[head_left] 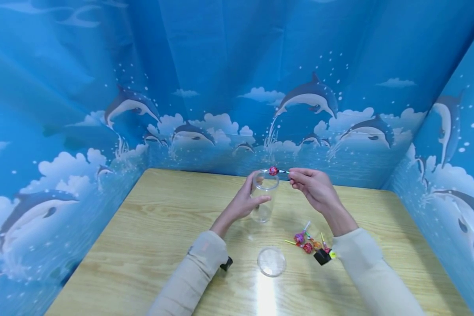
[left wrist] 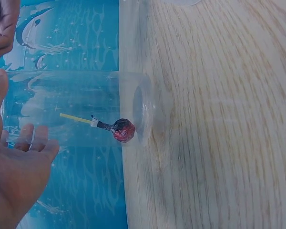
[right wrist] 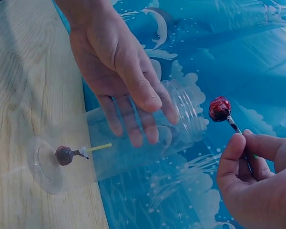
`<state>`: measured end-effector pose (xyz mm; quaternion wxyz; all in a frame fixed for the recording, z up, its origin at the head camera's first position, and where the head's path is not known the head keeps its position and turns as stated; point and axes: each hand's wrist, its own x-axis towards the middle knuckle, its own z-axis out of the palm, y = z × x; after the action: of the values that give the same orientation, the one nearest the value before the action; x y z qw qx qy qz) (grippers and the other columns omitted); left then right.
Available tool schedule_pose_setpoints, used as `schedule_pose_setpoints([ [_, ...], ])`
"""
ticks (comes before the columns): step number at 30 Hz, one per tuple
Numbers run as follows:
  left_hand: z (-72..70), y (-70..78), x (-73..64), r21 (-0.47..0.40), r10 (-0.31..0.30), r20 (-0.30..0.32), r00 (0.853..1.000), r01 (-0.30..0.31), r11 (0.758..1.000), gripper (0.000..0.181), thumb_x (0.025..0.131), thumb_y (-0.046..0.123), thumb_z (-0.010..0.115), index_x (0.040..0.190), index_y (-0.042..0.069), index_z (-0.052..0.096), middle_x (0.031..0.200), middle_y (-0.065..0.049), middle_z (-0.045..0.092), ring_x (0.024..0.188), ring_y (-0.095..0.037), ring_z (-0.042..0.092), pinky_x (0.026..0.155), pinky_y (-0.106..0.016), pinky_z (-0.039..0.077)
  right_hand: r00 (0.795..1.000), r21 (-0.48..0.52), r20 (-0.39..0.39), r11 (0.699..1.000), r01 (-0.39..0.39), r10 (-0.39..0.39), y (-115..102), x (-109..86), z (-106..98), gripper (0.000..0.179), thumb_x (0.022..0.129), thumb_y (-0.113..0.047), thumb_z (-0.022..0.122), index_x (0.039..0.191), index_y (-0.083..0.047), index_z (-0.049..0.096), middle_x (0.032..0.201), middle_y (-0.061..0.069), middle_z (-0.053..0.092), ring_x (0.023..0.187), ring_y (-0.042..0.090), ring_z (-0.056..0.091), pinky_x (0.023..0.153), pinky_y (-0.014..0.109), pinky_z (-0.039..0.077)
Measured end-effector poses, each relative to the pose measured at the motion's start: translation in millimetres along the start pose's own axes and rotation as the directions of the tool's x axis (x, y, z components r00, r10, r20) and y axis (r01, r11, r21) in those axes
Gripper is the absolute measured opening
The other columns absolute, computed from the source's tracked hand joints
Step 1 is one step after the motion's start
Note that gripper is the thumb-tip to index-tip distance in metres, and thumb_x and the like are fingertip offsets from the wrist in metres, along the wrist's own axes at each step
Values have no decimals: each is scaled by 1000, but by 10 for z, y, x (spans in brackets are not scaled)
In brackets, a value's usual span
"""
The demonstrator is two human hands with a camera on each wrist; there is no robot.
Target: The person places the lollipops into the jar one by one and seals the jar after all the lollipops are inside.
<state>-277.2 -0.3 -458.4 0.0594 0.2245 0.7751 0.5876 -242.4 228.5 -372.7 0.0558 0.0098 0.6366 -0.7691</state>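
Observation:
A clear plastic jar stands upright and uncapped near the table's back edge. My left hand grips it near the top, thumb on one side and fingers around the other. Inside, one red-and-dark wrapped lollipop with a yellow stick sits head-down at the bottom. My right hand pinches the stick of another lollipop, whose red wrapped head points toward the jar. In the head view, that head overlaps the jar's rim; the right wrist view shows it just outside the mouth.
A round clear lid lies on the wooden table in front of the jar. Several wrapped lollipops are piled below my right forearm. A blue dolphin-print curtain encloses the table's back and sides.

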Motion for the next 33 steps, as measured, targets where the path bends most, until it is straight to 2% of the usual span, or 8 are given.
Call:
schedule_pose_setpoints([
  [6, -7, -10, -5, -9, 5, 6, 1000, -5, 1000, 87, 95, 25, 77, 163, 19, 22, 156, -16, 43, 149, -35, 36, 123, -51, 28, 1000, -60, -1, 998, 28, -28, 6, 80, 110, 32, 98, -10, 72, 125, 6, 66, 105, 6, 70, 83, 13, 69, 76, 22, 61],
  [12, -18, -10, -6, -26, 11, 11, 1000, -11, 1000, 89, 96, 25, 77, 163, 18, 21, 159, -16, 39, 151, -33, 33, 124, -49, 27, 998, -221, -9, 974, 56, -59, 5, 153, 220, 35, 99, -13, 72, 126, 9, 66, 105, 10, 70, 80, 13, 66, 74, 23, 60],
  [17, -19, -3, -9, -39, 8, 19, 1000, -7, 999, 89, 96, 20, 76, 164, 16, 19, 163, -15, 34, 152, -31, 30, 124, -48, 26, 996, -383, 3, 920, 81, -86, -18, 202, 289, 34, 100, -18, 71, 123, 7, 69, 98, 12, 71, 75, 13, 62, 70, 24, 57],
  [21, -19, -3, -10, -47, 13, 21, 1000, -12, 999, 89, 97, 17, 75, 164, 13, 17, 164, -15, 32, 152, -32, 29, 124, -51, 26, 993, -519, 23, 847, 111, -116, -66, 221, 348, 34, 100, -24, 71, 120, 3, 73, 87, 4, 70, 71, 16, 55, 62, 27, 49],
  [24, -21, 0, -14, -45, 13, 23, 1000, -12, 999, 90, 97, 17, 75, 164, 13, 17, 165, -14, 31, 153, -31, 28, 124, -51, 25, 991, -599, 36, 791, 126, -130, -92, 238, 396, 32, 100, -27, 71, 117, -1, 76, 94, 6, 72, 75, 18, 56, 59, 29, 44],
  [27, -25, -7, -10, -38, 17, 25, 1000, -16, 999, 90, 97, 20, 75, 164, 13, 16, 166, -13, 30, 153, -30, 27, 124, -50, 25, 988, -647, 58, 748, 148, -145, -105, 259, 442, 30, 101, -28, 69, 117, -3, 77, 106, 12, 74, 79, 23, 58, 54, 29, 37],
  [30, -28, -13, -5, -30, 25, 30, 999, -25, 999, 90, 97, 23, 76, 164, 14, 17, 166, -12, 31, 153, -28, 28, 124, -48, 25, 984, -659, 75, 733, 170, -161, -103, 281, 474, 29, 103, -26, 68, 118, -3, 76, 110, 17, 73, 79, 29, 59, 50, 29, 31],
  [33, -30, -14, -7, -29, 29, 34, 999, -28, 999, 89, 97, 23, 75, 164, 15, 17, 163, -12, 34, 152, -28, 30, 124, -48, 26, 981, -654, 74, 734, 183, -179, -85, 299, 493, 28, 104, -24, 66, 121, -3, 75, 107, 19, 73, 82, 31, 60, 50, 28, 35],
])
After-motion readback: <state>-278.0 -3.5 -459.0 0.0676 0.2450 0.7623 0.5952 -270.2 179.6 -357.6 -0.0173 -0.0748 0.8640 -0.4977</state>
